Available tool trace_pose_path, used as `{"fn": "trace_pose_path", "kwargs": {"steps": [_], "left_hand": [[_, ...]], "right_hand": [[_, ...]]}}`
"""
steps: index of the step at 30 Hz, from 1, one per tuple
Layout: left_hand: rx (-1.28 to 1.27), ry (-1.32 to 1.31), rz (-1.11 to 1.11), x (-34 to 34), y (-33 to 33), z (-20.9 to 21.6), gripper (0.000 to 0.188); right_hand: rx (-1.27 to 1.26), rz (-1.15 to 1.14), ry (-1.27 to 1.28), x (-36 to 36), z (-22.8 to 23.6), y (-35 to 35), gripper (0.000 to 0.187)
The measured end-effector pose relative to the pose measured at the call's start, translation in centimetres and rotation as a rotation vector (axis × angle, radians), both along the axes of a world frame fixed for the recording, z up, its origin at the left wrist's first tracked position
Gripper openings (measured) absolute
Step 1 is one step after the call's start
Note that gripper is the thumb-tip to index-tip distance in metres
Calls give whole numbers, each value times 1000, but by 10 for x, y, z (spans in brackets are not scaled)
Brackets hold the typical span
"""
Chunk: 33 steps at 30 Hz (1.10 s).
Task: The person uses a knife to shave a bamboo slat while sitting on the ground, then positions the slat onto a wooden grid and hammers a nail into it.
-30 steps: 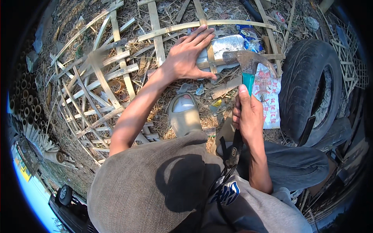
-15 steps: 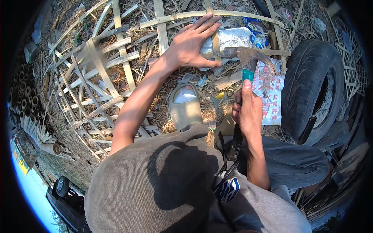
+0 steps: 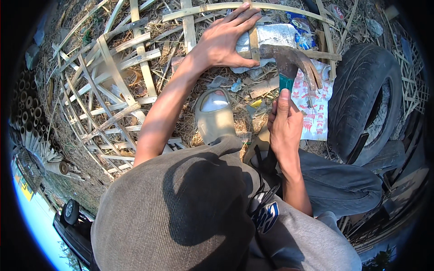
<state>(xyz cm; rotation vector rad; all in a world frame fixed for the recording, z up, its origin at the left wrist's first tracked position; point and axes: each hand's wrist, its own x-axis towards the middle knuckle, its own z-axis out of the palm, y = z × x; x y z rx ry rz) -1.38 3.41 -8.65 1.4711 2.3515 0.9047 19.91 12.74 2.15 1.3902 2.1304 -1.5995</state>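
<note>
My right hand [image 3: 286, 124] is closed around a claw hammer, its thumb lying along the green part below the rusty head [image 3: 289, 63]. The hammer's striking face is beside a short upright bamboo slat [image 3: 254, 38], over its lower end; whether they touch I cannot tell. My left hand [image 3: 221, 45] lies with fingers stretched along that slat, its thumb pointing right across the lower end. Behind the slat lies a pale whitish block [image 3: 278, 36]. A long curved bamboo strip [image 3: 289, 7] crosses the slat's top, and another strip [image 3: 321, 55] runs rightward near its foot.
A woven bamboo lattice [image 3: 129, 97] spreads to the left. At the right stands a worn tyre [image 3: 355, 99] beside a red-and-white printed sheet [image 3: 316, 122]. A blue wrapper [image 3: 305, 34] lies beyond the block. My sandalled foot [image 3: 214, 119] is below the left hand. Bamboo tubes [image 3: 29, 108] are stacked far left.
The hammer head has shifted slightly up in the picture, with the right hand. The left hand keeps its place on the slat. The whole view has moved a little.
</note>
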Motion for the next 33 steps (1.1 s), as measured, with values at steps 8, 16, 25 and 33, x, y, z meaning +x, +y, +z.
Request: {"fn": "trace_pose_path", "kwargs": {"steps": [8, 16, 25, 33], "left_hand": [[8, 7, -4, 1, 1, 1, 103], [12, -1, -3, 3, 1, 6, 99], [-41, -104, -51, -8, -4, 5, 110], [-59, -45, -52, -4, -6, 8, 109]], "right_hand": [[-18, -27, -92, 3, -11, 0, 71], [-32, -58, -40, 1, -15, 6, 70], [-113, -68, -31, 5, -20, 3, 61], [-117, -67, -20, 5, -20, 3, 61]]}}
